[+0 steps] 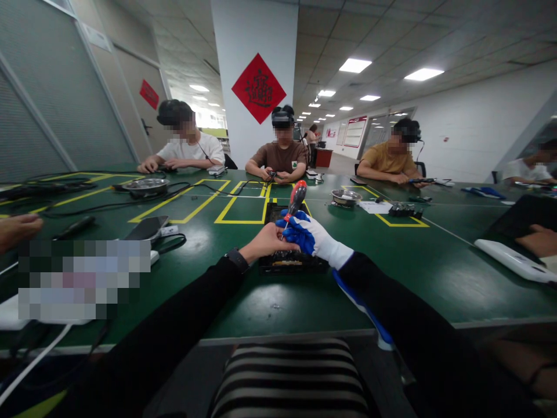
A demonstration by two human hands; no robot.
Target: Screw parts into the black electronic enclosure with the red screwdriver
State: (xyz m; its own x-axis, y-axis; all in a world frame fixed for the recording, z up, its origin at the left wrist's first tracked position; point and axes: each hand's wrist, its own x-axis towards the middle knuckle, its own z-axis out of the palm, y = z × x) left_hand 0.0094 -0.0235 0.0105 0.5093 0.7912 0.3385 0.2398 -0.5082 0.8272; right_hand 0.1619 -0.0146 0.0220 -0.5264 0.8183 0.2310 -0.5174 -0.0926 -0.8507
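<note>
A screwdriver (296, 197) with a red and dark grey handle stands nearly upright above a black open housing (272, 269) on the green table. My right hand (311, 235), in a white and blue glove, is closed round the lower handle and shaft. My left hand (266, 242), bare with a dark wristband, is closed in a pinch near the shaft's lower end. What its fingertips hold, if anything, is too small to tell. The screwdriver's tip is hidden by the fingers. Both hands are over the housing, whose inside is largely covered by them.
Yellow tape (239, 222) marks rectangles on the table (435, 261). Metal bowls (346, 197) lie farther back. A phone (148, 227), cables and a white device (513, 258) flank me. Blue and white cloth (359, 299) hangs beneath my right forearm. Several people sit around the table.
</note>
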